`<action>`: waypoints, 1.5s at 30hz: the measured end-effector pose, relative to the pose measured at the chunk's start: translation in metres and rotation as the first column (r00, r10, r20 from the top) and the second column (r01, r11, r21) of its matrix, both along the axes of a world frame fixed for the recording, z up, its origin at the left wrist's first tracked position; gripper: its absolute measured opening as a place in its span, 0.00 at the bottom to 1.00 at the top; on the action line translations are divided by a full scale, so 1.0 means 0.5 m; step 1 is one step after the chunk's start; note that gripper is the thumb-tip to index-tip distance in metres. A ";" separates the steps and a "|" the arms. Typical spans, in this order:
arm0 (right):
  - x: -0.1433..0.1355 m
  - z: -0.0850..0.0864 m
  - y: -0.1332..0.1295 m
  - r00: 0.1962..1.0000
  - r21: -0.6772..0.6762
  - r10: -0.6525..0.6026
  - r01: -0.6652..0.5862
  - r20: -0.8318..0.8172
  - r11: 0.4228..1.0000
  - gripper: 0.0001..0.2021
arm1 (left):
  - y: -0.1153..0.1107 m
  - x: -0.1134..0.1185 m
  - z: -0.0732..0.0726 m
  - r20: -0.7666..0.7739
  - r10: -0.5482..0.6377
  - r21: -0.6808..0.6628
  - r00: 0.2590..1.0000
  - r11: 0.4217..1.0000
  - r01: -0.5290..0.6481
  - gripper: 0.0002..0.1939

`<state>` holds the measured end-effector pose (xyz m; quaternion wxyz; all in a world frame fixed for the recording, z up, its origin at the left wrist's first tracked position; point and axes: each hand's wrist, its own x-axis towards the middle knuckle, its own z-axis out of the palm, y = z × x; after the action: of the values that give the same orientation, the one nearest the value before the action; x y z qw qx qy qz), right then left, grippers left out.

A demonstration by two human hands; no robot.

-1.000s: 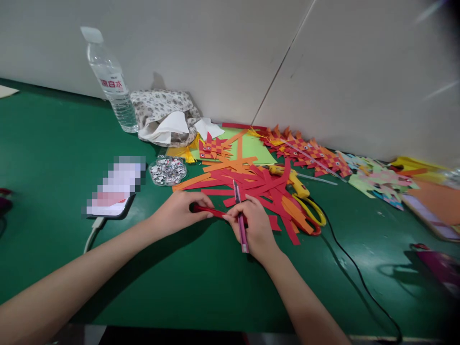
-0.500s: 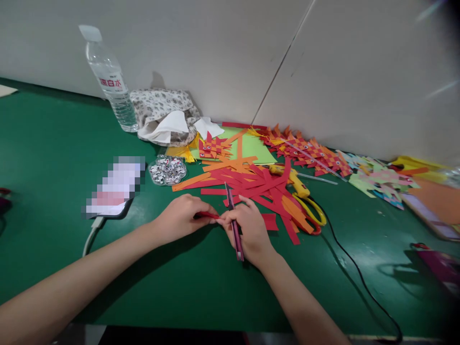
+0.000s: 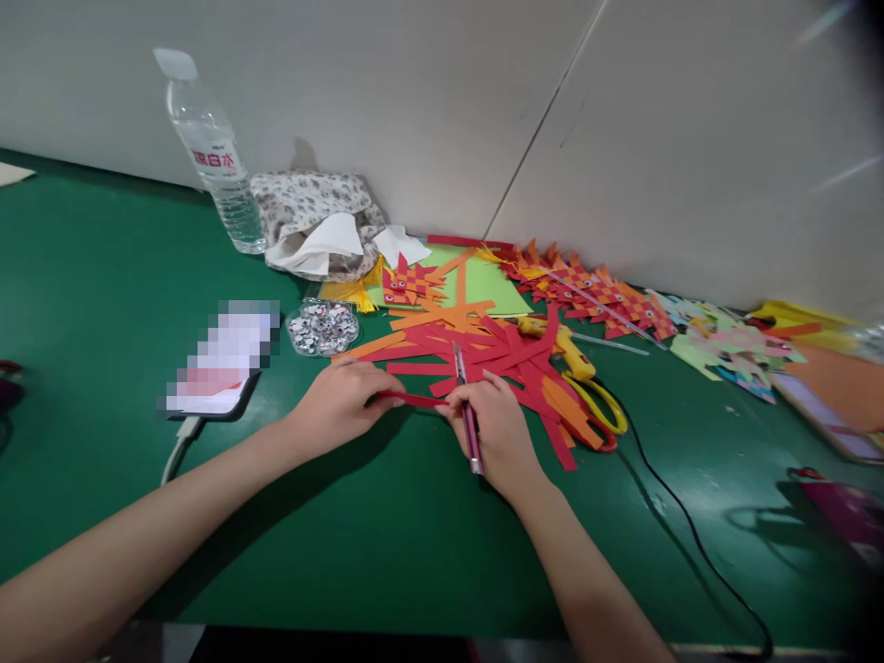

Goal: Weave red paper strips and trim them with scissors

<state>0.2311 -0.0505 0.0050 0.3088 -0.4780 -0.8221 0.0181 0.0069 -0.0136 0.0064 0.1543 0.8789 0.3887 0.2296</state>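
Over the bench (image 3: 331,562), a red strip (image 3: 423,401) is pinched between the closed fingers of the left hand (image 3: 345,402) and right hand (image 3: 498,431), and could be nicked by the pink cutter (image 3: 471,440) also gripped in the right, should that grip roll.

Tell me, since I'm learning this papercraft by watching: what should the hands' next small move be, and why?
I'd probably set the purple cutter down on the green table. The right hand holds it while also pinching the red strip that stretches across to the left hand, so parking the cutter would likely free that hand to handle the paper.
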 end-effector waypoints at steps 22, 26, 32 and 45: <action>-0.010 -0.001 -0.009 0.994 -0.031 0.102 -0.103 -0.033 0.994 0.07 | -0.015 0.009 0.014 -0.139 -0.084 0.101 0.987 0.990 0.099 0.09; -0.017 -0.004 -0.013 0.992 0.002 0.125 -0.125 0.000 0.992 0.07 | -0.021 0.011 0.021 -0.195 -0.110 0.129 0.975 0.982 0.137 0.10; -0.014 0.008 -0.011 0.998 0.005 0.065 -0.065 -0.010 0.998 0.07 | -0.015 0.008 0.018 -0.172 -0.080 0.133 0.982 0.986 0.104 0.09; -0.017 0.011 -0.015 0.968 -0.044 -0.069 0.060 -0.241 0.997 0.09 | -0.011 0.005 0.020 -0.108 -0.024 0.068 0.994 0.997 0.032 0.08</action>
<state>0.2228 -0.0577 0.0107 0.3987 -0.5043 -0.7617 0.0812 0.0095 -0.0191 0.0162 0.1060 0.9001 0.3759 0.1934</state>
